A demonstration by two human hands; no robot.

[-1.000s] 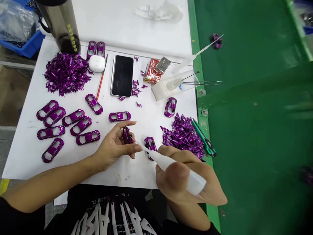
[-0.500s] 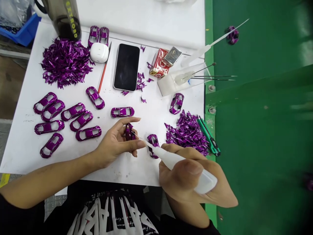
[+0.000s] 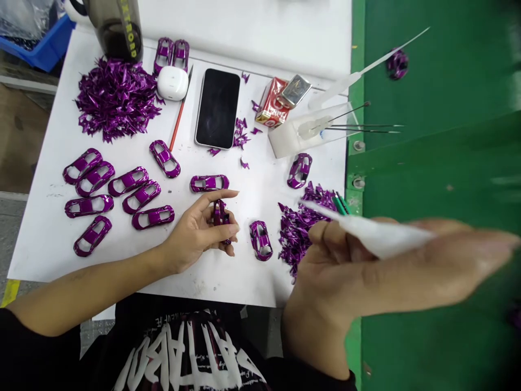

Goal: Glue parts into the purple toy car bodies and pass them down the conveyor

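Observation:
Between its thumb and fingers, my left hand (image 3: pixel 199 233) holds a small purple car shell (image 3: pixel 221 215) above the white sheet. My right hand (image 3: pixel 345 277) is closed around a white glue bottle (image 3: pixel 382 236) with a thin nozzle, raised over the right side. The nozzle points left, apart from the held shell. A purple car shell (image 3: pixel 261 240) lies between the hands, and another (image 3: pixel 209 183) lies just beyond my left hand. Beneath the nozzle is a heap of purple shiny pieces (image 3: pixel 293 231), partly hidden by my right hand.
Several purple shells (image 3: pixel 93 235) lie at the left, below a large purple heap (image 3: pixel 116 100) and a dark bottle (image 3: pixel 118 32). Farther back are a phone (image 3: pixel 217 108), a white case (image 3: pixel 172 83), a red box (image 3: pixel 272 103) and a holder (image 3: pixel 287 136) with thin tools.
My right hand has moved right with the glue bottle, and the nozzle has left the shell in my left hand. The whole view has shifted slightly.

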